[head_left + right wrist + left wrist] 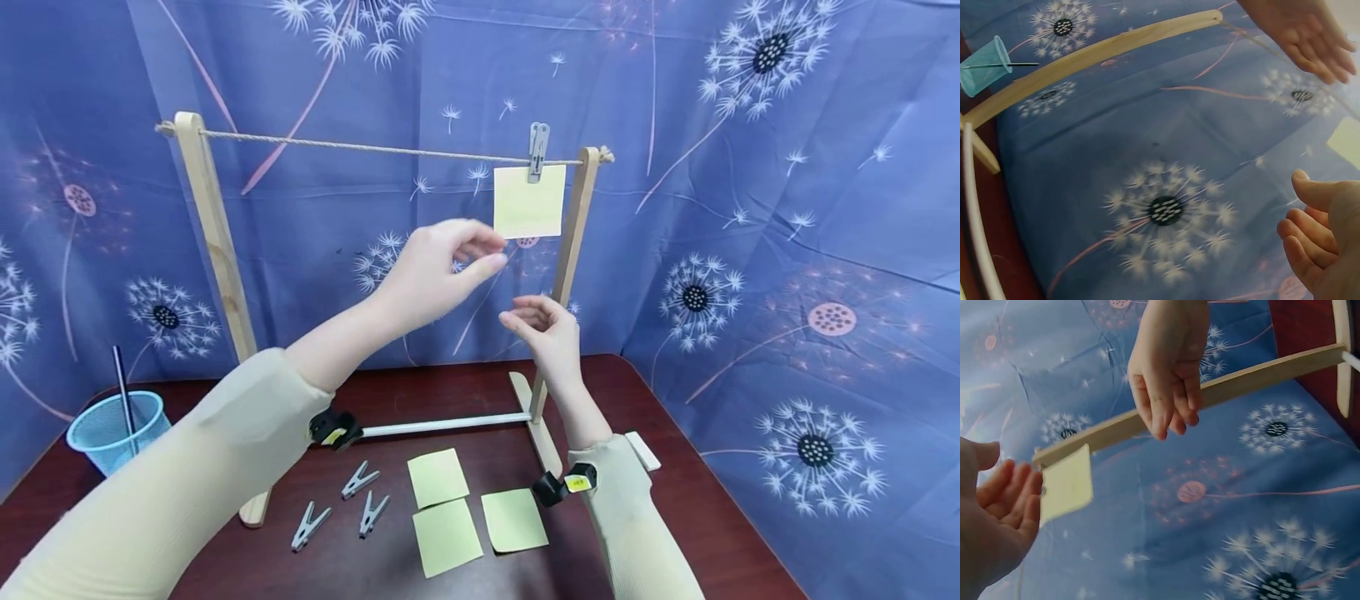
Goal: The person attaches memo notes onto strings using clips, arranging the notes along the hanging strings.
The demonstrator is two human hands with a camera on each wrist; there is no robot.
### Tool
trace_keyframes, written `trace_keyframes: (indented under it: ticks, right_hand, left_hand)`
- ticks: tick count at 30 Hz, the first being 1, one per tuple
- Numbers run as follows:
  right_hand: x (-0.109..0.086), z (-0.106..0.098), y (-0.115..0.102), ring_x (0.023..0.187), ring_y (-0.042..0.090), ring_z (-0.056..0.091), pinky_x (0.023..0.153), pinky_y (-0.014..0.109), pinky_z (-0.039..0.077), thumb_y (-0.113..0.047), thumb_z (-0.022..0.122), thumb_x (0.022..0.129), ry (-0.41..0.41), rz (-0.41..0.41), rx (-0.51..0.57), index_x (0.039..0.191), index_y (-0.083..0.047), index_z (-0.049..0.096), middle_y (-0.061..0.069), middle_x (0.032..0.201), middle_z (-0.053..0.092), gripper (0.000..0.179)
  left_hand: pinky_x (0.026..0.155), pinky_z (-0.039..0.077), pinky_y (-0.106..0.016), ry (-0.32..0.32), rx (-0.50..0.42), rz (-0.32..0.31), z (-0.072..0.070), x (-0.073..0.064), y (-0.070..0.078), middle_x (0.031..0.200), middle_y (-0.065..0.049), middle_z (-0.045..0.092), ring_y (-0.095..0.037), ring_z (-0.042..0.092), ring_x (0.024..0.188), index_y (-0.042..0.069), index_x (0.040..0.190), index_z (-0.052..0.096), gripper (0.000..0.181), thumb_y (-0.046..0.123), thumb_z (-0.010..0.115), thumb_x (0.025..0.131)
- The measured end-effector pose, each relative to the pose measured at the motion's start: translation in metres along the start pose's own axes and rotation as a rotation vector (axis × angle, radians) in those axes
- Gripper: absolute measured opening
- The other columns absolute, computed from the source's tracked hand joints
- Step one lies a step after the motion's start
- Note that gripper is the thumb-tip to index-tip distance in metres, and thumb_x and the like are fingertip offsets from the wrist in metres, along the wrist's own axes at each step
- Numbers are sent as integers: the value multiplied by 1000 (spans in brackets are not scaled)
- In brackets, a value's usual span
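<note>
Sticky note hangs pegged on twine, one up! Left hand and right hand empty, grips parted; we count three loose notes, three clothespins waiting on the table.

Blue mesh cup holding dark stick; dandelion-print curtain behind reddish-brown table

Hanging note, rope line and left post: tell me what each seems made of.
Note: matte paper, likely; it looks thin and flat.
Rope line: probably natural fibre, rough; its tan strands look twisted.
Left post: apparently smooth wood, pale with a knot-like mark.
</note>
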State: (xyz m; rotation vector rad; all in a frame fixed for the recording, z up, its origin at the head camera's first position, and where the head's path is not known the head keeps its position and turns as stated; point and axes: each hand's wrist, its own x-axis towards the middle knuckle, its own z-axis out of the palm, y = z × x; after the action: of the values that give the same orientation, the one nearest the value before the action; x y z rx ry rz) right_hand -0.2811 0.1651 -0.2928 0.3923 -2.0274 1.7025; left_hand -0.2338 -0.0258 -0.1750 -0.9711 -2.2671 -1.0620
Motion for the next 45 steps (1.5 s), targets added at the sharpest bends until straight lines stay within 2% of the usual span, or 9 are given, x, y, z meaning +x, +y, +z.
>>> trace_keyframes:
  ticks: [6,11,17,20,24,26,31,36,45]
  right_hand:
    - [-18,9,23,73,2,65,68,18,52,-8,79,81,-29,47,1,108,1,69,9,89,74,30]
    - [-30,18,41,75,3,64,74,19,52,-4,78,80,-69,85,11,109,2,68,22,96,71,31]
    - [-47,28,61,89,20,67,80,21,53,-5,80,79,-150,143,-7,112,1,67,18,102,70,35]
    - [-57,33,59,96,34,66,83,29,55,-3,79,79,-190,138,-45,110,4,68,21,101,70,34]
    - [-67,40,70,99,37,65,89,43,53,-1,78,79,-234,135,-77,112,6,66,25,105,69,35]
    - [-71,44,84,99,33,65,90,44,53,-3,79,79,-254,140,-76,112,2,67,23,106,69,35]
    - [-81,51,94,105,37,64,92,47,52,-10,80,80,-362,156,-113,112,-2,68,16,108,70,35]
    - [-90,56,103,108,42,62,94,55,48,-14,80,81,-459,142,-160,113,2,67,21,110,69,38]
    - [-101,64,114,107,37,61,93,48,50,-15,80,81,-536,159,-245,112,0,69,17,112,69,36]
  left_hand:
    - [92,52,-40,-29,47,-165,-1,-39,-31,108,-8,73,-22,67,101,7,115,69,26,21,66,94]
    - [93,52,-43,-64,27,-328,1,-74,-62,110,-9,72,-24,67,103,8,115,69,27,24,67,93]
    - [88,53,-45,-147,15,-459,13,-118,-102,111,-15,71,-29,68,101,2,116,67,32,22,68,91]
    - [84,54,-42,-157,1,-530,20,-138,-117,110,-16,70,-29,67,99,0,116,67,35,22,71,89]
    - [84,54,-43,-160,-20,-631,31,-160,-131,111,-17,69,-30,67,101,-1,117,66,41,23,75,85]
    - [86,53,-44,-165,-21,-672,36,-169,-137,112,-18,69,-31,66,102,-1,118,65,44,23,77,83]
    - [84,53,-45,-196,-10,-747,46,-185,-146,113,-20,69,-33,66,102,-2,121,63,53,23,81,78]
    - [86,52,-48,-244,-12,-824,57,-200,-150,113,-21,68,-38,63,106,-6,124,61,59,20,83,76]
    - [87,50,-49,-270,59,-942,69,-218,-160,104,-13,70,-34,63,102,-4,118,64,57,23,85,72]
